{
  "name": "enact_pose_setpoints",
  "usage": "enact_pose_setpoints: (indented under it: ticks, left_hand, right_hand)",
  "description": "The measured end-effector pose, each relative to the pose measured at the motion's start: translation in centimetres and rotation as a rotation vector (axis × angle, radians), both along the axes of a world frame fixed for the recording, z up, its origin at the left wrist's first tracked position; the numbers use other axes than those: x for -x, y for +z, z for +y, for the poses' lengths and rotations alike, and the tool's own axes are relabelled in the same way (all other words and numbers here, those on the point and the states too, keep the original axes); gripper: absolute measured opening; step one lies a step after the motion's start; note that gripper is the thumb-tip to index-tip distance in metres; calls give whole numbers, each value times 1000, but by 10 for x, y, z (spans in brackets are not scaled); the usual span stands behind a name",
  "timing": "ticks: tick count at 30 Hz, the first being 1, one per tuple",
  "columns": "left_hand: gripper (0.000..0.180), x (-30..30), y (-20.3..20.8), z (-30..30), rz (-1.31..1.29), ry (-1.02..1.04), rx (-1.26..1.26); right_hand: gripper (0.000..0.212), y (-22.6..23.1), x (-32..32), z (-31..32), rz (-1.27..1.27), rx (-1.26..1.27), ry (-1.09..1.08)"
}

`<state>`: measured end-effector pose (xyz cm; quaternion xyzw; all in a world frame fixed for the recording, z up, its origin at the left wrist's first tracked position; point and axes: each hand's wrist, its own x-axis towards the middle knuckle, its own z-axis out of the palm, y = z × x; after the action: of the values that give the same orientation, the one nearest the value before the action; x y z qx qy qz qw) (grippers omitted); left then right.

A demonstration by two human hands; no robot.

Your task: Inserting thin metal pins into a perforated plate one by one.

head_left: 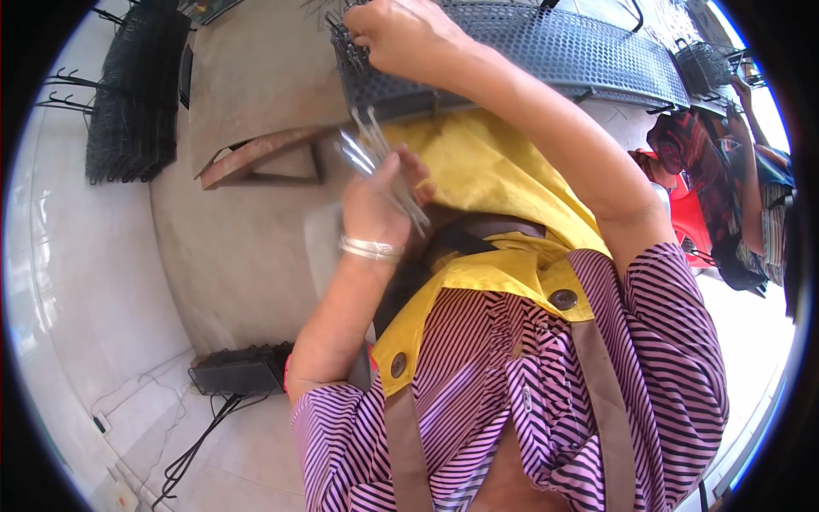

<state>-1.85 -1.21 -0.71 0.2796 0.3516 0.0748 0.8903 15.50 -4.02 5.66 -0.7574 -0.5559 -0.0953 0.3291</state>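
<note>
My left hand [375,205], with a pale band on the wrist, is closed round several thin metal rods [394,183]. The rods stick out above and below the fingers and are partly smeared by motion. Farther off, my right hand [405,38] reaches across to the left end of a dark perforated metal table [520,51]. Its fingers are bent together beside a cluster of small metal hooks [345,47] at that end. What they pinch is hidden. A yellow apron [478,162] covers my lap below the table.
At the far left stands a stack of black wire racks [132,111]. A rusty metal frame [264,158] is on the floor to the left. Lower left is a black rack [239,371] with long dark rods. Another person [742,179] is at the right, near a red chair [689,218].
</note>
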Motion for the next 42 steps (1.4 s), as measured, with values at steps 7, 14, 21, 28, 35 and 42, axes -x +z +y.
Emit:
enact_pose_setpoints:
  ticks: [7, 14, 21, 28, 35, 42]
  left_hand:
    - [16, 2, -5, 3, -9, -39, 32]
    - [17, 3, -7, 5, -31, -45, 65]
    - [17, 0, -6, 3, -78, -45, 80]
    - [18, -1, -5, -2, -207, -112, 77]
    - [16, -1, -5, 1, -81, -50, 50]
    - [15, 0, -7, 1, -42, -39, 104]
  right_hand:
    - [12, 3, -1, 6, -39, 125, -41]
    - [11, -5, 6, -1, -45, 172, -18]
    - [17, -39, 26, -28, 34, -51, -112]
    - [6, -28, 37, -50, 1182, -5, -73]
    - [2, -14, 11, -46, 999, -547, -194]
    - [4, -13, 16, -30, 473, -636, -145]
